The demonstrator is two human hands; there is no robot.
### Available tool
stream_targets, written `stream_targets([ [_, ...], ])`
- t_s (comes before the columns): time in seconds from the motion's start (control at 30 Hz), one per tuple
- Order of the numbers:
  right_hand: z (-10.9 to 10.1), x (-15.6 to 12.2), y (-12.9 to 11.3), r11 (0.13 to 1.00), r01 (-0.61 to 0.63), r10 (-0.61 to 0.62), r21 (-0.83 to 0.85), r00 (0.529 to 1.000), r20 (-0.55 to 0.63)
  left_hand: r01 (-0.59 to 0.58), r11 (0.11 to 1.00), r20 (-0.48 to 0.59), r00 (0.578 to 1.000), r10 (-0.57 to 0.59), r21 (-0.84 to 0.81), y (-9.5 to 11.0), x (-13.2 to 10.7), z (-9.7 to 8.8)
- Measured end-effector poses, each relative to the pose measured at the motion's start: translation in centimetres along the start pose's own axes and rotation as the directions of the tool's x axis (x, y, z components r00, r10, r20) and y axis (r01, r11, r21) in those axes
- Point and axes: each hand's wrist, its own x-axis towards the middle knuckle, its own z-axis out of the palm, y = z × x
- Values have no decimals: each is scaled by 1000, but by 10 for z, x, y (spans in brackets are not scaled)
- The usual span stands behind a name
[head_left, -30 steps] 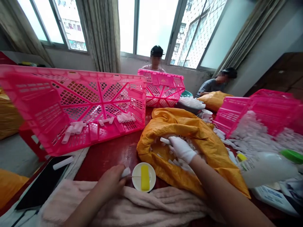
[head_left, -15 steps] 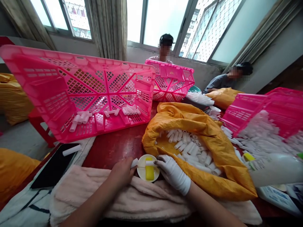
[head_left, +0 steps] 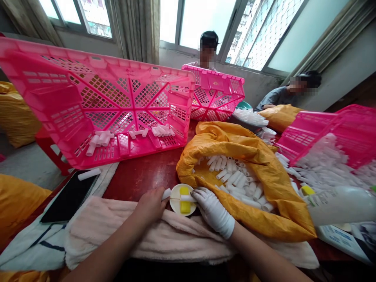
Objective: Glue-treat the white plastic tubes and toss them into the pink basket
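My bare left hand rests on a pink towel and pinches a small white tube at its fingertips. My right hand, in a white glove, holds another white tube over a small white dish with a yellow sponge in it. A thin stick seems to run between the two tubes across the dish. Just right of the dish lies an open orange sack full of white tubes.
A tilted pink crate with a few tubes stands at the left. A black phone with one tube on it lies near it. Further pink crates and two seated people are behind. A clear bottle lies at the right.
My right hand came out of the orange sack with a tube and moved down to the dish, meeting my left hand. The view shifted slightly downward.
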Motion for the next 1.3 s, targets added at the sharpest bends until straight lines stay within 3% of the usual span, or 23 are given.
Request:
stream_targets([
  [0.17, -1, -11, -3, 986, 143, -135, -81, 986, 98, -21, 1000, -27, 999, 22, 23, 0, 0, 4],
  [0.33, -4, -15, -13, 944, 321, -303, -72, 934, 187, 2, 1000, -6, 1000, -1, 24, 1, 1, 3],
  [0.5, 4, -12, -19, 913, 407, -403, -26, 910, 98, 47, 999, 49, 998, -48, 4, 4, 0, -4],
  [0.57, 7, -11, -21, 948, 303, -302, 94, 953, -24, 17, 1000, -4, 1000, -17, 20, 5, -2, -8],
  [0.63, 9, -9, -22, 941, 112, -42, 319, 975, -218, -32, 998, -91, 995, 37, 53, 7, -6, -12],
  [0.7, 12, -5, -24, 820, -17, 261, 572, 901, -346, -73, 995, -138, 987, 82, 70, 9, -10, -15],
  [0.77, 14, -1, -26, 684, -40, 428, 728, 830, -356, -121, 992, -136, 983, 125, 35, 11, -13, -17],
  [0.87, 11, 5, -29, 623, -39, 438, 781, 845, -307, -235, 970, -142, 964, 225, -57, 16, -16, -15],
  [0.97, 2, 10, -31, 712, -176, 398, 679, 898, -184, -297, 954, -112, 950, 291, -42, 25, -18, -9],
  [1.03, -3, 13, -31, 771, -329, 432, 544, 899, -69, -299, 954, -58, 952, 300, 26, 33, -19, -6],
  [1.1, -4, 14, -31, 805, -406, 459, 432, 888, -22, -306, 951, 4, 952, 306, 52, 39, -20, -6],
  [1.2, -1, 11, -32, 843, -354, 411, 405, 910, -59, -322, 944, 91, 940, 328, -75, 43, -21, -9],
  [1.3, 2, 6, -38, 884, -237, 309, 403, 943, -124, -260, 902, 222, 911, 348, -344, 41, -23, -12],
])
